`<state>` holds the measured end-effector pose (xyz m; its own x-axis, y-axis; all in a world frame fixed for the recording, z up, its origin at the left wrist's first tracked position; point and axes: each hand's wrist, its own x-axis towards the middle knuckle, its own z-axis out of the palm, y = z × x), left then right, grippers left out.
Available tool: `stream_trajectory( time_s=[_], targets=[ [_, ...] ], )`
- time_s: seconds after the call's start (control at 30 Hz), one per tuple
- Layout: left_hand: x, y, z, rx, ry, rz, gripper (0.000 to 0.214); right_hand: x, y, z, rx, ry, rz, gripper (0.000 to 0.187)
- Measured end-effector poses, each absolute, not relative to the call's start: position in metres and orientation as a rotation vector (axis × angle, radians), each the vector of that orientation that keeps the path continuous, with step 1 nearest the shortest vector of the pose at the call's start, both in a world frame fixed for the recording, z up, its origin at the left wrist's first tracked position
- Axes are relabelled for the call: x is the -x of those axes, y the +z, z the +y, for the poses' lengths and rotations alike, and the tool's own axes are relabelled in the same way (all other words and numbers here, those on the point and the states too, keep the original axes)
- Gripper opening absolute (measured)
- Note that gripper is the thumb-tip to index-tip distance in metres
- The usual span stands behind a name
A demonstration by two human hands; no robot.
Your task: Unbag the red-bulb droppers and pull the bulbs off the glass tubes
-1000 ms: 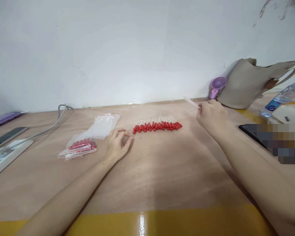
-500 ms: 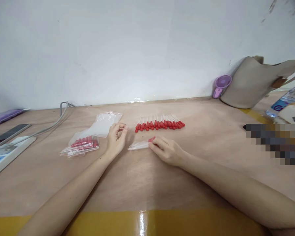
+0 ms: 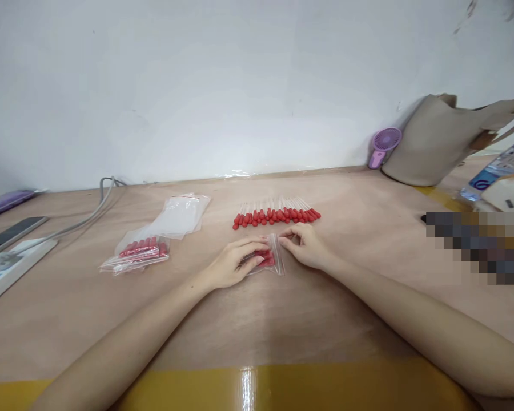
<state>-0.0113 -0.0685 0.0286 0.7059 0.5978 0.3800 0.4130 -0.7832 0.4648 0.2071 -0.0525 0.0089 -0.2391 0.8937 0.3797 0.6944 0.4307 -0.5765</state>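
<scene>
The small clear bag (image 3: 274,260), holding red-tipped sticks, lies flat at mid-surface, just on the near side of the loose row of sticks (image 3: 276,215) set out towards the far edge. The left hand (image 3: 233,265) lies on it with fingers extended, evidently pinning it down. The right hand (image 3: 306,246) pinches its right edge, apparently to keep the film taut.

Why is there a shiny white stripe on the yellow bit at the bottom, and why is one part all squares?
Head view, bottom edge: the glossy yellow tape reflects a light, which makes the white glare streak. Head view, right side: a blocky mosaic patch covers what lies there, so it cannot be made out.
</scene>
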Motion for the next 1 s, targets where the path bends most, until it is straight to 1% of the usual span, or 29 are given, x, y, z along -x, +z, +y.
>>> stream_trajectory(
  time_s=[0.13,0.2,0.3,0.4,0.47,0.53,0.6,0.77,0.9,1.0],
  targets=[
    [0.005,0.028,-0.059,-2.565,0.702,0.821,0.037,-0.205,0.000,-0.039,1.217,0.508,-2.145,0.025],
    [0.000,0.028,-0.057,-2.542,0.689,0.829,0.044,-0.203,-0.002,-0.035,1.190,0.663,-2.149,0.023],
    [-0.005,0.027,-0.058,-2.523,0.597,0.885,0.054,-0.202,-0.001,-0.032,1.261,0.849,-1.994,0.017],
    [-0.005,0.024,-0.062,-2.536,0.557,0.984,0.053,-0.202,0.004,-0.035,1.272,1.111,-1.831,0.015],
    [-0.004,0.023,-0.064,-2.526,0.598,1.038,0.050,-0.203,0.010,-0.040,1.197,1.367,-1.743,0.021],
    [-0.002,0.022,-0.064,-2.508,0.652,1.054,0.046,-0.203,0.015,-0.046,1.134,1.521,-1.689,0.033],
    [-0.002,0.022,-0.063,-2.511,0.701,1.022,0.045,-0.202,0.020,-0.050,1.127,1.539,-1.698,0.040],
    [-0.005,0.023,-0.062,-2.565,0.745,0.998,0.043,-0.201,0.024,-0.053,1.194,1.552,-1.707,0.037],
    [-0.007,0.023,-0.062,-2.598,0.732,1.005,0.037,-0.201,0.022,-0.051,1.180,1.621,-1.613,0.044],
    [-0.009,0.022,-0.061,-2.614,0.706,0.993,0.035,-0.200,0.020,-0.051,1.158,1.646,-1.585,0.043]
  ],
)
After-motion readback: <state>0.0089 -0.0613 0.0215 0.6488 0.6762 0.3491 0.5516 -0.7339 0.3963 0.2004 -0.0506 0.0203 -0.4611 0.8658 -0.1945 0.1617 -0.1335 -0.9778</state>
